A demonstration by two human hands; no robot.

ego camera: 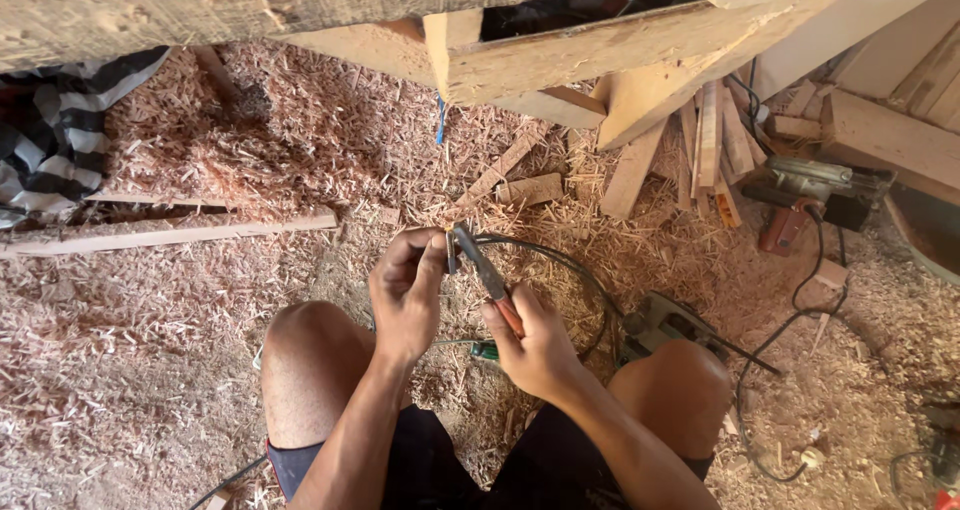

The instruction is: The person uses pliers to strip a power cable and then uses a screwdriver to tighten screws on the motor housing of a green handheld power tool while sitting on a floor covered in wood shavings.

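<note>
- nearest us, our bare knees point(310, 355) frame the work; we sit low over a floor deep in shavings point(150, 340).
- our right hand point(540, 350) is closed round the red-handled pliers point(485, 275), fingers wrapped tight on the grips, the nose pointing up and to the left.
- our left hand point(405, 290) has its fingers pinched narrow on the end of the black cable point(560, 260), which sits right at the pliers' tip — whether the tip bites the cable, we cannot tell.
- the cable loops right and down to a grey power tool point(660, 325) lying just beside our right knee.
- a green-handled tool point(484, 350) peeks out under our right hand.
- risk, as we judge it: our left fingertips sit so close to the tip that a slip could nip them; a hard squeeze could cut strands instead of the sleeve.
- the loose cable could snag our knee and tug the end free.
- farther off, wood offcuts point(700, 160) and a second power tool point(810, 185) lie under a rough timber beam point(600, 55); a striped cloth point(50, 130) lies far left.
</note>
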